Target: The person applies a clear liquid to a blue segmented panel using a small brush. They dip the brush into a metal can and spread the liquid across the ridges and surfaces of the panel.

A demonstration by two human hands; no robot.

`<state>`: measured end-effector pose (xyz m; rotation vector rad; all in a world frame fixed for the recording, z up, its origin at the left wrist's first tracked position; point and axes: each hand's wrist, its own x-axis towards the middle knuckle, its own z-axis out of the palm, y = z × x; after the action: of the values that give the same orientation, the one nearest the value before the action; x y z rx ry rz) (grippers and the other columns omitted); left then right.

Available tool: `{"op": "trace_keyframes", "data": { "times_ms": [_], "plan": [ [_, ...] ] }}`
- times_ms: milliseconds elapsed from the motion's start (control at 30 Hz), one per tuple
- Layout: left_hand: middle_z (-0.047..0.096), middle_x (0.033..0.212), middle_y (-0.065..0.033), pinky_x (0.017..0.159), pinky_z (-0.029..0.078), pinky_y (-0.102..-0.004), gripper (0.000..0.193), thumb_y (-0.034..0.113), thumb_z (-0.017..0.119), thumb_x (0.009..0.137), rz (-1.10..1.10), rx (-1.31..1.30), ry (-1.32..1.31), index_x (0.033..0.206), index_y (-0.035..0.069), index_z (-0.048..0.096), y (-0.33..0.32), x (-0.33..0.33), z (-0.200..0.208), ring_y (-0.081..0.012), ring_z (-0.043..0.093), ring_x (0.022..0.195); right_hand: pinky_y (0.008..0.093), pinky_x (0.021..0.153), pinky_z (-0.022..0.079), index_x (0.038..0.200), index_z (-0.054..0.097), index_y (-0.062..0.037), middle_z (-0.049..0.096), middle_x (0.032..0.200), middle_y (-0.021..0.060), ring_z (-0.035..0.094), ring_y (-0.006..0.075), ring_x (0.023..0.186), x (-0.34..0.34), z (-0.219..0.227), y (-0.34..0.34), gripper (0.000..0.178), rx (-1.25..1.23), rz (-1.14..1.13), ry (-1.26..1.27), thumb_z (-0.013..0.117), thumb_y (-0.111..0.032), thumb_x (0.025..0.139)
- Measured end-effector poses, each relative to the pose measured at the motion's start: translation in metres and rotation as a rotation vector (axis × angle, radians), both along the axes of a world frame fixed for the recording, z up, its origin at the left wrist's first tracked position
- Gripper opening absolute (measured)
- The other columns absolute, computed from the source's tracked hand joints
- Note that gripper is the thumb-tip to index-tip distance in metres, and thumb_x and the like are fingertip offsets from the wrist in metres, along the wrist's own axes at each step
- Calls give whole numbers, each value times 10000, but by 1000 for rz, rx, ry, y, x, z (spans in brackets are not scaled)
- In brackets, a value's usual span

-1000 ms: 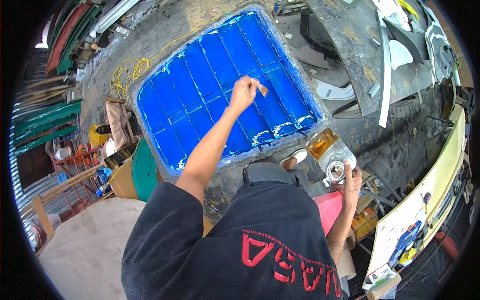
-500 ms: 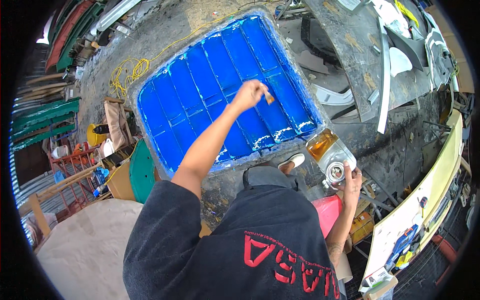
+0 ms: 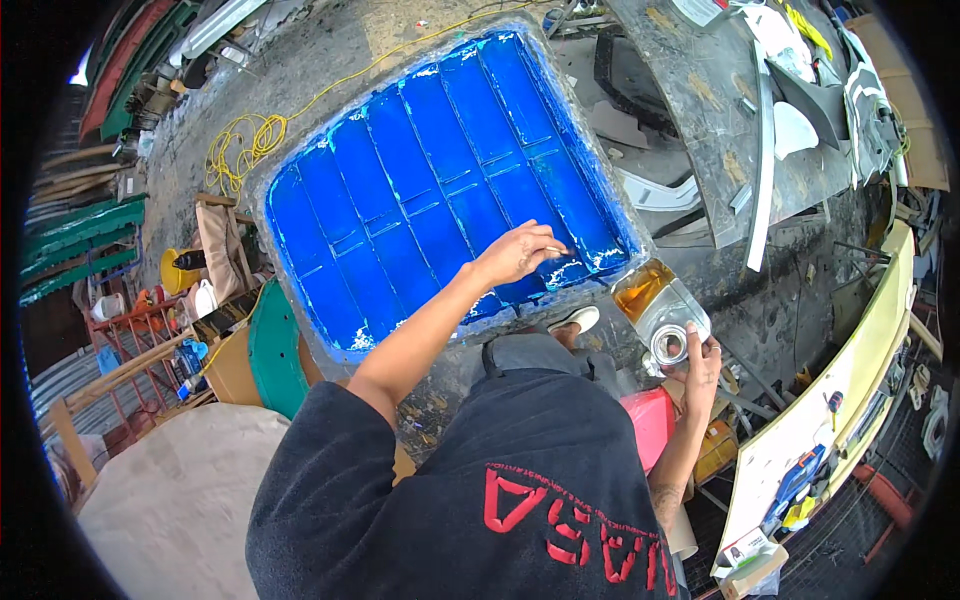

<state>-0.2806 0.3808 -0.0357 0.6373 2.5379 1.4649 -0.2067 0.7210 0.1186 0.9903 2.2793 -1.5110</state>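
My left hand is closed around a small paintbrush, held low over the near right part of a large blue mould. Most of the brush is hidden by my fingers, and whether its bristles touch the blue surface I cannot tell. The mould has a glossy inside crossed by thin raised ribs, with pale flecks along its edges. My right hand grips a clear plastic jug beside the mould's near right corner. The jug is tilted, amber liquid pools at its far end, and its round opening faces me.
A yellow cable lies coiled on the floor left of the mould. A worktable with white panels stands at the far right. Nearer on the right is a long cream panel bearing tools. A green curved piece leans at the left.
My left hand has moved toward me and slightly right with the brush, down to the mould's near right part. The jug in my right hand has hardly moved.
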Motion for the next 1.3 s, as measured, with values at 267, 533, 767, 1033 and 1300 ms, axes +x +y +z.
{"op": "trace_keyframes", "data": {
  "times_ms": [267, 533, 767, 1033, 1300],
  "plan": [
    [697, 919, -104, 783, 505, -368, 155, 146, 665, 949, 445, 134, 45, 1054, 74, 754, -43, -45, -32, -265, 653, 880, 310, 544, 618, 1284, 471, 96, 649, 1078, 139, 684, 180, 924, -7, 11, -2, 671, 38, -14, 9, 700, -423, 927],
    [647, 922, -119, 773, 443, -399, 246, 37, 644, 907, 580, 50, 141, 1144, 56, 706, 45, 40, -13, -314, 572, 828, 311, 548, 627, 1249, 517, 75, 652, 1076, 126, 674, 165, 926, -23, 15, 5, 624, 25, 29, -10, 711, -422, 923],
    [663, 904, -108, 805, 491, -382, 188, 67, 637, 932, 287, 142, -44, 1098, 66, 726, 60, 48, 3, -274, 615, 867, 301, 542, 616, 1228, 514, 84, 637, 1021, 101, 661, 152, 907, -44, -3, 48, 656, -27, 133, 5, 727, -447, 905],
    [716, 962, -106, 746, 517, -344, 163, 159, 633, 978, 830, 65, 105, 1036, 51, 740, 14, -13, -22, -206, 645, 805, 321, 571, 617, 1375, 374, 136, 637, 1094, 147, 661, 171, 920, -70, -16, 86, 821, -54, 274, -41, 728, -435, 904],
    [667, 895, -107, 776, 467, -397, 186, 147, 622, 963, 641, -97, 121, 1104, 82, 724, 109, 64, 11, -296, 590, 828, 324, 573, 582, 1339, 418, 148, 641, 1091, 139, 658, 162, 915, -95, -44, 123, 802, -58, 380, 18, 740, -435, 893]
  ]
}}
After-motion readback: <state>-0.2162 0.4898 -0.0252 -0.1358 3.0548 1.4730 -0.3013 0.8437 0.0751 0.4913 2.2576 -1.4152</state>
